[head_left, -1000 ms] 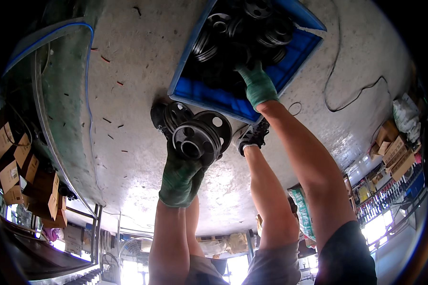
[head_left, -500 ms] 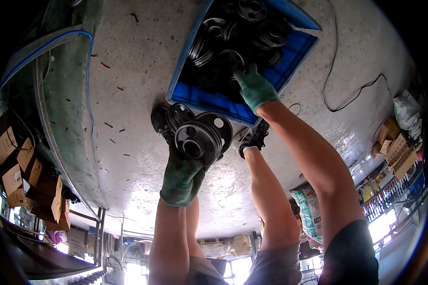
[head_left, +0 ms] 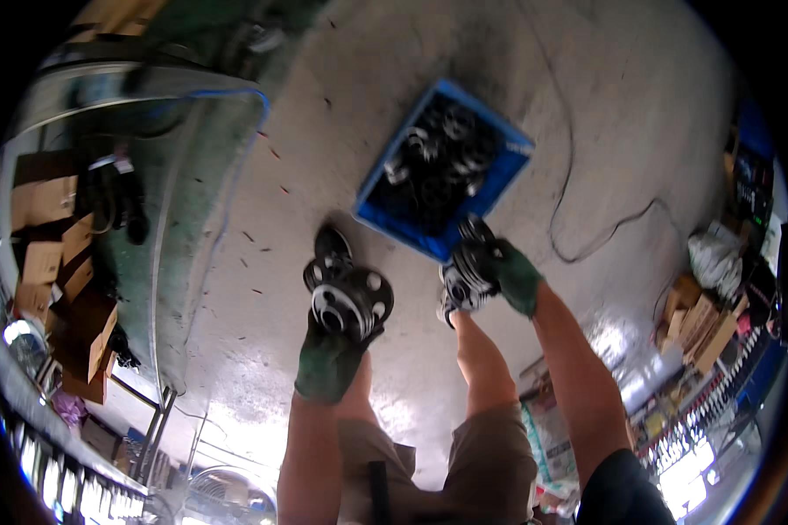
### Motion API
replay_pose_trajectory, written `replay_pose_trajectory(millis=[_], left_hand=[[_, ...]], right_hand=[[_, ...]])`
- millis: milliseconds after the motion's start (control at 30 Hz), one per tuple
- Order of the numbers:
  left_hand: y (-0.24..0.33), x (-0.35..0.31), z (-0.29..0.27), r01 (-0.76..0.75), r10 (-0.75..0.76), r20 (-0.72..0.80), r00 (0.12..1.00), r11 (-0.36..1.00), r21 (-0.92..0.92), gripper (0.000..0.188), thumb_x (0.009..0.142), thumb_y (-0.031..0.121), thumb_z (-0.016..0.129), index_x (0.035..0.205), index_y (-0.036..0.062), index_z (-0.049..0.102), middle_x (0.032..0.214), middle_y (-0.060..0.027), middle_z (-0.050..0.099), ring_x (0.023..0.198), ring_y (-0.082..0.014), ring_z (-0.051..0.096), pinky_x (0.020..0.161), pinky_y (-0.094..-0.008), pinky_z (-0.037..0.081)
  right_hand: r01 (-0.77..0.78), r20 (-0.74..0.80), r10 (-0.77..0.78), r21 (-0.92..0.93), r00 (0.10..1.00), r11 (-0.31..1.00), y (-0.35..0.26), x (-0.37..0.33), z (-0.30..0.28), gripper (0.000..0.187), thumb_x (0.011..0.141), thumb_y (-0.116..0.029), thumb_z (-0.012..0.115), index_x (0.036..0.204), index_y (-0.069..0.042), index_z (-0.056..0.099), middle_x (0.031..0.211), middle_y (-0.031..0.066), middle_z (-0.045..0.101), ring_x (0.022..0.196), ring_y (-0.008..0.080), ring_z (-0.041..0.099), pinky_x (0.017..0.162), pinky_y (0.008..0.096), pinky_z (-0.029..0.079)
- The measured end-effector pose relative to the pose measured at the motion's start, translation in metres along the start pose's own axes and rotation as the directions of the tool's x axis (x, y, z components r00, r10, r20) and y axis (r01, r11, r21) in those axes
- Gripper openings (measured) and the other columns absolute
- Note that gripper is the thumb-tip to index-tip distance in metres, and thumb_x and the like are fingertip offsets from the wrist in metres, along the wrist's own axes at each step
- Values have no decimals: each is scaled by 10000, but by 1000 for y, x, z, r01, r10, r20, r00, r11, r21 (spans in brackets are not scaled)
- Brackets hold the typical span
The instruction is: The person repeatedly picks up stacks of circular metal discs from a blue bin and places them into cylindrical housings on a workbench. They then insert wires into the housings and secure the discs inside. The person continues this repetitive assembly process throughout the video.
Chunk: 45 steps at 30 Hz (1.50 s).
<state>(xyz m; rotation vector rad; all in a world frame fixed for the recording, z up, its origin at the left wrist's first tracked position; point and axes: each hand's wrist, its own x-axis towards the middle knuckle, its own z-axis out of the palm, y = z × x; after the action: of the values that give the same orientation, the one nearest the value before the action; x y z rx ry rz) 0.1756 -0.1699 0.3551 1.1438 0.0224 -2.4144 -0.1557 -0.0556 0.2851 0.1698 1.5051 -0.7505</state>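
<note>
My left hand [head_left: 328, 363], in a green work glove, is closed around a bunch of black grooved pulleys [head_left: 350, 302] with round holes in their faces. My right hand [head_left: 517, 278], gloved alike, grips more black pulleys [head_left: 471, 273] just outside the near right corner of a blue crate [head_left: 400, 236]. Inside that crate lies a heap of similar pulleys [head_left: 455, 122], blurred and partly in shadow. Both held bunches are over my shoes, one shoe [head_left: 333, 249] showing behind the left bunch. The fingers of my right hand are partly hidden by what it holds.
A dark cable [head_left: 571, 197] loops over the concrete floor at the right. Cardboard boxes [head_left: 709, 328] and a whitish plastic bag [head_left: 716, 262] stand beyond it. On the left are a blue hose [head_left: 265, 114] and open cartons [head_left: 44, 262]. A fan [head_left: 228, 490] stands at lower left.
My right hand has come out of the crate toward me, now with pulleys in it. The left hand still grips its bunch. The view has shifted, and the crate appears smaller.
</note>
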Motion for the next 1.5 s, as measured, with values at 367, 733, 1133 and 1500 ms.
replay_pose_trajectory(millis=[367, 733, 1133, 1500], left_hand=[[12, -413, 48, -554, 607, -139, 783, 781, 289, 635, 1000, 230, 698, 1565, 152, 419, 1494, -106, 534, 1337, -320, 561, 1106, -491, 507], [-3, -635, -53, -892, 755, -497, 427, 261, -370, 780, 836, 194, 864, 1516, 159, 484, 1399, -101, 616, 1247, -341, 615, 1040, -560, 537], [23, -755, -208, -961, 648, -747, 148, -85, -264, 746, 814, 134, 818, 1492, 144, 505, 1450, -100, 573, 1323, -359, 560, 1099, -592, 475], [85, -815, -300, -943, 395, -917, 58, -280, -181, 735, 784, 53, 633, 1501, 71, 470, 1439, -175, 558, 1279, -393, 573, 1117, -569, 480]], right_hand=[[86, 51, -82, -81, 995, 993, -108, -275, 129, 255, 1070, -167, 468, 1276, -213, 612, 1074, 49, 719, 900, 231, 708, 681, 398, 604], [587, 692, -116, -497, 713, 639, -122, -439, 462, 327, 999, -108, 519, 1297, -196, 621, 1064, 14, 716, 907, 165, 696, 614, 322, 529], [546, 831, 355, -551, 428, 632, 22, -671, 943, 306, 1090, -93, 505, 1389, -84, 571, 1272, 45, 687, 1074, 147, 693, 935, 308, 592], [992, 994, 69, 94, -89, -84, 126, -504, 1263, 488, 914, -75, 596, 1397, -33, 542, 1182, 272, 701, 1090, 408, 687, 952, 422, 532]])
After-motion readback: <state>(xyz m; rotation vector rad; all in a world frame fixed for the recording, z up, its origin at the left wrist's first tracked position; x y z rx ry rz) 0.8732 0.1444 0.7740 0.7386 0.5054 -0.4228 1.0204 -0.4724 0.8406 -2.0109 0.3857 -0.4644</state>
